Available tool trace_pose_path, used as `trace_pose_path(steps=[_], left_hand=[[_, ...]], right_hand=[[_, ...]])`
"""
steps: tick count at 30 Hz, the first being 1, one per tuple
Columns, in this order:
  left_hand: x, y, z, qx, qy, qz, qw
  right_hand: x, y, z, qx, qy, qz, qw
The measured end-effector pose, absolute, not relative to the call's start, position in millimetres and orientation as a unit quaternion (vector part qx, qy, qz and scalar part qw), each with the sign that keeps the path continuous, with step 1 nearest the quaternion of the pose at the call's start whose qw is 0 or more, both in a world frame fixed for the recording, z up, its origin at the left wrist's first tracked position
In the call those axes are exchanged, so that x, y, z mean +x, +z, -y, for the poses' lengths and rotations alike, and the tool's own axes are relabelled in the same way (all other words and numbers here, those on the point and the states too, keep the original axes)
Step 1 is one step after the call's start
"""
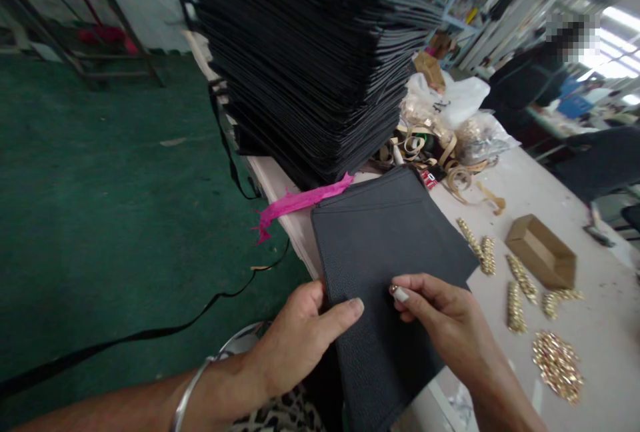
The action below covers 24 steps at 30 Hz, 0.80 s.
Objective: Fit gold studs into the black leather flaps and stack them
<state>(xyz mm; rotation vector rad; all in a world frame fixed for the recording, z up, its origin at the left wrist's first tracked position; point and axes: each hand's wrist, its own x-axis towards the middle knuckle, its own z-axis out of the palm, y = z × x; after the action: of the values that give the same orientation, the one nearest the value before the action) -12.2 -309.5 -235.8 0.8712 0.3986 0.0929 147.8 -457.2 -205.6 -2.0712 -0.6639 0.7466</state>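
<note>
Nearest to us, the left hand grasps the near-left edge of a black leather-like panel, thumb flat on the grained face and the other fingers largely hidden at or beneath the edge. The panel slants across the table, its near end reaching past the table's edge; we judge it light, pliant yet with some body, grained enough not to slip, and best held by its margin with a flat thumb, lest it crease. Just beyond the left thumb, the right hand pinches a small metallic piece between thumb and forefinger, above the panel's middle; we cannot tell whether it touches the surface. We take this piece to be hard, very light and slippery, best held by its rim with the fingertips. To the right lie a loose heap of similar-looking gold pieces and, farther off, an open cardboard box. Beyond the panel, we see a pink strip and a tall black stack.
</note>
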Motion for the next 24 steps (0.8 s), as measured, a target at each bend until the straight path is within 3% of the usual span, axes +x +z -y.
trace_pose_path(steps=[8, 24], left_hand=[[0, -224, 302, 0.413, -0.049, -0.265, 0.870], [-1, -232, 308, 0.478, -0.061, -0.274, 0.832]], right_hand=[[153, -204, 442, -0.806, 0.365, 0.231, 0.404], [145, -203, 441, -0.794, 0.356, 0.228, 0.437]])
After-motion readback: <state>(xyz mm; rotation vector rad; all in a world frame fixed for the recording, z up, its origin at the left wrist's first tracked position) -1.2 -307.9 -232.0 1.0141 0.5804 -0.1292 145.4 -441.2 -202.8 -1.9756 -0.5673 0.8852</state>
